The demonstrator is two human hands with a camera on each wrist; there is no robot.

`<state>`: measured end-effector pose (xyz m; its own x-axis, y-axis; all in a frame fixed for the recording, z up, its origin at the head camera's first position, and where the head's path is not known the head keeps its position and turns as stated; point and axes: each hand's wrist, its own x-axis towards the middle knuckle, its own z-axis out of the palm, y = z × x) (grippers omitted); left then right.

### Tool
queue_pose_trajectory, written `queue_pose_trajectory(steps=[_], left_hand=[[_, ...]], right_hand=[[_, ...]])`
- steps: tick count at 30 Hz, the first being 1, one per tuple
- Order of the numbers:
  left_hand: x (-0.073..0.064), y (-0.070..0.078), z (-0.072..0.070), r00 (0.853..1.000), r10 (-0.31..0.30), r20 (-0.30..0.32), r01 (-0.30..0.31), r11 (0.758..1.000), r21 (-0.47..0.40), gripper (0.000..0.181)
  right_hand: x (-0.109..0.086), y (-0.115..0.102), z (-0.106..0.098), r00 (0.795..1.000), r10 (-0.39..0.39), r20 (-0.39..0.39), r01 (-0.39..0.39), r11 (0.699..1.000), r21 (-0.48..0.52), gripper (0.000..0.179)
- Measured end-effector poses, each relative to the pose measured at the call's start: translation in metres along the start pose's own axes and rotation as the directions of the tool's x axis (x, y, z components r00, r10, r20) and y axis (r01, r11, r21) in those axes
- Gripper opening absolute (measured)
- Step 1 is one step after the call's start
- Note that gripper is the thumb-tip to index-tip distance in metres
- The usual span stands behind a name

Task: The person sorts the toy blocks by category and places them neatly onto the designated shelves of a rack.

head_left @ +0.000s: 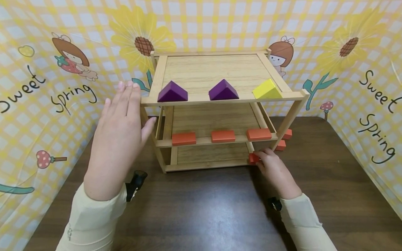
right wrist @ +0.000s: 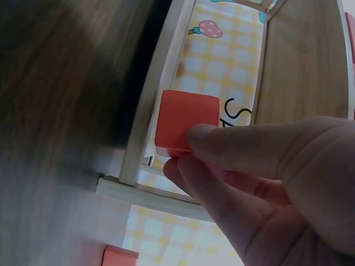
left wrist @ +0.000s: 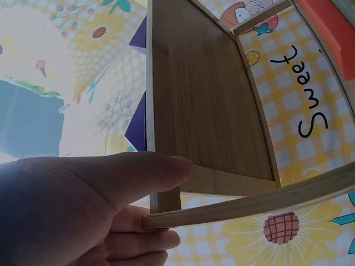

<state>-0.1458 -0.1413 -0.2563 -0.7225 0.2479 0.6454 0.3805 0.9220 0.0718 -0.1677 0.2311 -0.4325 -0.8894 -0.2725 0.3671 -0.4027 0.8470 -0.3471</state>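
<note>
A three-tier wooden shelf [head_left: 207,167] stands on the table. At its upper left corner my left hand [head_left: 117,134] holds the frame: in the left wrist view the thumb [left wrist: 155,169] lies on one side of the corner and the fingers on the other. Near the bottom tier's right front corner, my right hand [head_left: 276,170] pinches a red block [right wrist: 186,122] between thumb and fingers. Three orange-red blocks [head_left: 223,136] lie along the middle tier's front bar. On the top tier's front edge sit two purple triangular blocks [head_left: 223,90] and a yellow triangular block [head_left: 267,89].
Two more red blocks [head_left: 280,145] lie on the dark wooden table [head_left: 201,212], just beyond the shelf's right side. A yellow-checked cloth [head_left: 213,24] with flower prints hangs behind and at both sides.
</note>
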Motion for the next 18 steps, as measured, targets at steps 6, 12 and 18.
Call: queue_pose_trajectory(steps=[6, 12, 18], left_hand=[[0.0, 0.0, 0.0, 1.0, 0.002, -0.007, -0.002, 1.0, -0.003, 0.074], [0.0, 0.0, 0.001, 1.0, 0.001, -0.015, -0.001, 1.0, -0.006, 0.074], [0.0, 0.0, 0.002, 1.0, 0.005, -0.026, -0.005, 1.0, -0.005, 0.074]], right_hand=[[0.0, 0.001, 0.005, 1.0, 0.009, -0.004, -0.009, 1.0, 0.001, 0.03], [0.0, 0.0, 0.008, 0.999, 0.022, -0.023, -0.023, 1.0, -0.018, 0.03], [-0.001, -0.001, 0.012, 0.998, 0.039, -0.041, -0.04, 0.999, -0.024, 0.029]])
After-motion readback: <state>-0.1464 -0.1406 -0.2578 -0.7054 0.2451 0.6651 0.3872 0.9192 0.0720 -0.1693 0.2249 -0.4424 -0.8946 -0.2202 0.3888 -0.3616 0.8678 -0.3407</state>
